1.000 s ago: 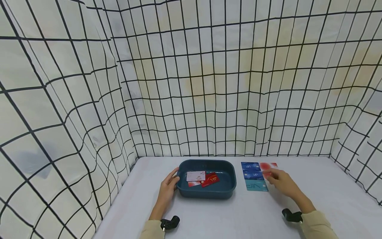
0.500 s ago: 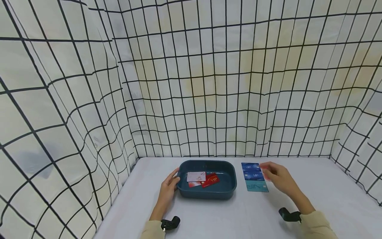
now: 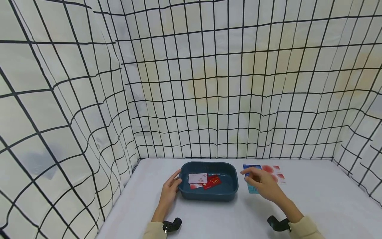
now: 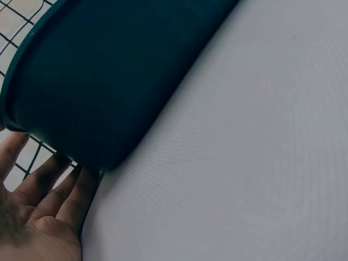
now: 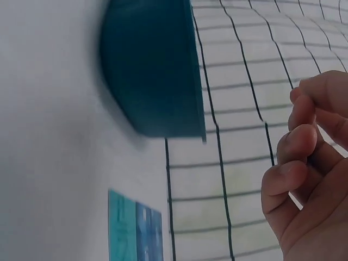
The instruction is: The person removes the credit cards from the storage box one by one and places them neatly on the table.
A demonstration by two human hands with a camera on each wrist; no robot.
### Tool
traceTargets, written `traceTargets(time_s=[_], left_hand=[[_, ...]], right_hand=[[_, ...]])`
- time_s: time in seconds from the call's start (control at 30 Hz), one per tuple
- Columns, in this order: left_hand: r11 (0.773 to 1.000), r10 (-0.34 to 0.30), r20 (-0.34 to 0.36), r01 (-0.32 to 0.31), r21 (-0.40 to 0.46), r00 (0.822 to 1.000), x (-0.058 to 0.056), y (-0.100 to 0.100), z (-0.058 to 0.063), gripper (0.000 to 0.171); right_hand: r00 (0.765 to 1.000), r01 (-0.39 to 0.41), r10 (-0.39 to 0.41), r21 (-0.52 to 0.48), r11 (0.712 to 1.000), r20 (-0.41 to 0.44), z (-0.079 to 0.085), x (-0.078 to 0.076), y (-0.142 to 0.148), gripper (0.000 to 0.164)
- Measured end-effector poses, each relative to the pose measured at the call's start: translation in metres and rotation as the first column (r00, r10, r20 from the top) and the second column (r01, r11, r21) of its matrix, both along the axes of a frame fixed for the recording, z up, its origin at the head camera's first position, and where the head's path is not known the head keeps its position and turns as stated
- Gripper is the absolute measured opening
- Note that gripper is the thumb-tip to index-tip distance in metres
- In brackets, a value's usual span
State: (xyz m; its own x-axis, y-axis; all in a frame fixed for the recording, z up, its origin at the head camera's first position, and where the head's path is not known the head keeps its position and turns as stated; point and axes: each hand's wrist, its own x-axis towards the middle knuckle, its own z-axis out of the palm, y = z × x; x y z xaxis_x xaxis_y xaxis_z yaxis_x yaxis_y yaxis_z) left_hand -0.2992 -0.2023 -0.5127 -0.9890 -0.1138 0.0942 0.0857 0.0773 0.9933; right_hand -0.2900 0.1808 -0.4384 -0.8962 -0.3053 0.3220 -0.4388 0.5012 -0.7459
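Observation:
A dark teal plastic bin [image 3: 206, 196] stands on the white-covered table. My left hand [image 3: 169, 190] holds its left end, with the thumb at the rim; in the left wrist view the fingers [image 4: 84, 198] lie against the outer wall. Inside the bin are a whitish card [image 3: 197, 178] and a red VIP card [image 3: 213, 181], overlapping another red-and-white card. My right hand [image 3: 264, 186] hovers just right of the bin, fingers loosely bent and nothing visible in them. Below it show a blue card [image 3: 250, 166] and a teal card [image 3: 252, 189], partly hidden.
Two red-and-white cards [image 3: 270, 168] lie to the right of the blue ones, beyond my right hand. Black netting [image 3: 223, 99] over a white sheet rises behind the table and along both sides.
My right hand has moved left from the red-and-white cards to over the blue and teal cards, leaving the red-and-white ones uncovered. My left hand stays at the bin.

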Motion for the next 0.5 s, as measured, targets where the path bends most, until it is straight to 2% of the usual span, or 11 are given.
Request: traceTargets(time_s=[0.27, 0.5], left_hand=[[1.0, 0.0, -0.009, 0.0, 0.003, 1.0, 0.001, 0.001, -0.001, 0.046], [1.0, 0.009, -0.009, -0.009, -0.008, 1.0, 0.001, 0.001, -0.001, 0.046]], right_hand=[[0.997, -0.071, 0.072, 0.057, 0.996, -0.02, -0.005, -0.006, -0.044, 0.02], [0.992, -0.116, 0.112, 0.069, 0.991, 0.056, -0.01, -0.017, -0.084, 0.026]])
